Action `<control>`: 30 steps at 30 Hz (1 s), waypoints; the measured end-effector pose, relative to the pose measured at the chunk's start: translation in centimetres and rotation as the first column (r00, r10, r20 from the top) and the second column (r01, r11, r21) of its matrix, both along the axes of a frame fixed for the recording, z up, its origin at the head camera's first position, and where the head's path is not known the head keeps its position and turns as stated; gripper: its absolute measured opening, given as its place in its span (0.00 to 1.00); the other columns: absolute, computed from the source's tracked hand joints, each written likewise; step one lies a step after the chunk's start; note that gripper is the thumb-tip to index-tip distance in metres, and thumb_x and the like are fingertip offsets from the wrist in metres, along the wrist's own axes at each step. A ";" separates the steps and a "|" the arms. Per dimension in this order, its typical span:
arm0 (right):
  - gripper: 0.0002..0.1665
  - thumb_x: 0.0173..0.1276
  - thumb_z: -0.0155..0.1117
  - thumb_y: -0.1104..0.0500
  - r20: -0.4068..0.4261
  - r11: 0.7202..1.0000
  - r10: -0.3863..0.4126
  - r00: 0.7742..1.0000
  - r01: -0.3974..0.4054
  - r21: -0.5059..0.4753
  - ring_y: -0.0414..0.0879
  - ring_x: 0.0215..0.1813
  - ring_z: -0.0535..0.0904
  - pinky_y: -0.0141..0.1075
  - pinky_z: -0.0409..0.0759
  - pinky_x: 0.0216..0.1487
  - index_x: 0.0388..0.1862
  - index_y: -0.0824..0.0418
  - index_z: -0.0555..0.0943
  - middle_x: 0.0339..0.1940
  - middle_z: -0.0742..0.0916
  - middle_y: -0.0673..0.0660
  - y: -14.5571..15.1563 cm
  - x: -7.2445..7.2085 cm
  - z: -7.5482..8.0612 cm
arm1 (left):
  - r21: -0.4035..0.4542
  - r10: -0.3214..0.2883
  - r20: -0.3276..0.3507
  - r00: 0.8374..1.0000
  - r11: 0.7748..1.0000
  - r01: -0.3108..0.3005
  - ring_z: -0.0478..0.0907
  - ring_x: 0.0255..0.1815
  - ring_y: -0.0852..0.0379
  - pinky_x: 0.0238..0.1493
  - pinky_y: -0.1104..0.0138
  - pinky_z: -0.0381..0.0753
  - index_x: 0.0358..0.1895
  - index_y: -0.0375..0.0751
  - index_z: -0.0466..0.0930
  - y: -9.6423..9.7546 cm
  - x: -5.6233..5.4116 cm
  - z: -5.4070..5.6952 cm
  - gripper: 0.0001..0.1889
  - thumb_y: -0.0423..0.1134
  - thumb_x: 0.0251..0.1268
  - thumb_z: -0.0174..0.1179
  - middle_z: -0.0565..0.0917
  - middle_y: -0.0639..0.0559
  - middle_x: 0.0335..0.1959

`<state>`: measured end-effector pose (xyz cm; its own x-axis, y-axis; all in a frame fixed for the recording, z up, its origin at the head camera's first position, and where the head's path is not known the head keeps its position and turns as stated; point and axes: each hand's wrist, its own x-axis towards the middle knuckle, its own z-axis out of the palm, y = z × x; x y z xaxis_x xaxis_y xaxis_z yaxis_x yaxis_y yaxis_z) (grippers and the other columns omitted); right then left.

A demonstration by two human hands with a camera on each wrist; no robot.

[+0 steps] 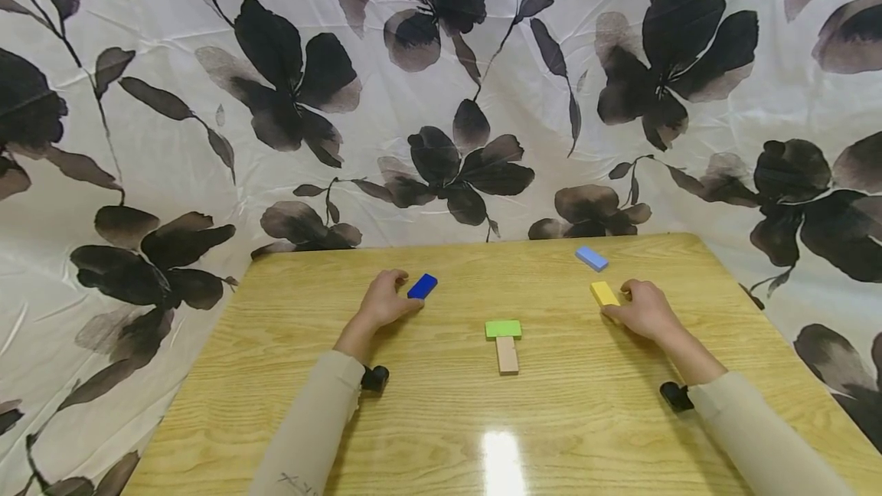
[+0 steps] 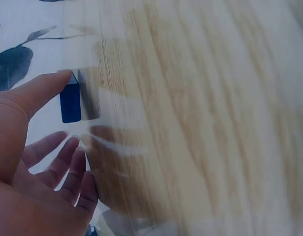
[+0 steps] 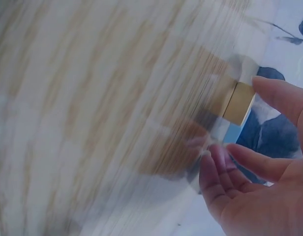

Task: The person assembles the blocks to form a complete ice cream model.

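On the left of the table lies a dark blue block [image 1: 423, 286]. My left hand [image 1: 382, 301] is beside it, fingers spread apart; in the left wrist view the thumb tip meets one end of the blue block [image 2: 70, 105], while the other fingers are clear of it. Toward the right is a yellow block [image 1: 605, 295], with my right hand [image 1: 646, 310] around its near side. The right wrist view has the thumb tip at the edge of the yellow block [image 3: 239, 104] and the remaining fingers off it, a gap between.
Mid-table, a green block [image 1: 504, 329] lies crosswise at the far end of a tan block [image 1: 507, 357], forming a T. A light blue block [image 1: 592, 259] rests behind the yellow one. Floral cloth [image 1: 386, 213] hangs beyond the wooden table [image 1: 441, 435].
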<state>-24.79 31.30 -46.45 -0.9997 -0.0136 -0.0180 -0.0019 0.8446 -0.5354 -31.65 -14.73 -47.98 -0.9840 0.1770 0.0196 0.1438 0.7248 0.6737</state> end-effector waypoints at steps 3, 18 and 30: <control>0.37 0.67 0.71 0.55 0.003 1.000 0.003 1.000 -0.003 0.001 0.73 0.53 0.77 0.60 0.78 0.52 0.58 0.86 0.72 0.53 0.79 0.82 0.0 0.0 0.1 | 0.007 -0.007 -0.011 1.000 1.000 0.007 0.75 0.59 0.36 0.63 0.47 0.74 0.65 0.24 0.74 0.2 -0.1 0.0 0.32 0.37 0.60 0.74 0.77 0.31 0.58; 0.26 0.66 0.72 0.58 0.015 0.999 -0.022 1.000 0.023 -0.035 0.57 0.38 0.81 0.45 0.81 0.37 0.48 0.81 0.79 0.40 0.85 0.71 -0.3 -0.1 0.0 | 0.074 0.035 0.038 0.999 0.997 -0.038 0.80 0.44 0.47 0.50 0.56 0.81 0.54 0.27 0.81 0.7 -0.2 -0.2 0.22 0.34 0.60 0.73 0.84 0.38 0.46; 0.22 0.65 0.69 0.64 0.003 1.000 -0.007 1.000 0.007 -0.022 0.61 0.41 0.82 0.50 0.82 0.42 0.49 0.83 0.79 0.41 0.85 0.73 -0.3 -0.1 -0.1 | 0.067 0.042 0.027 0.999 0.997 -0.044 0.80 0.39 0.48 0.47 0.56 0.81 0.54 0.28 0.82 0.7 -0.2 -0.1 0.19 0.32 0.61 0.72 0.84 0.39 0.43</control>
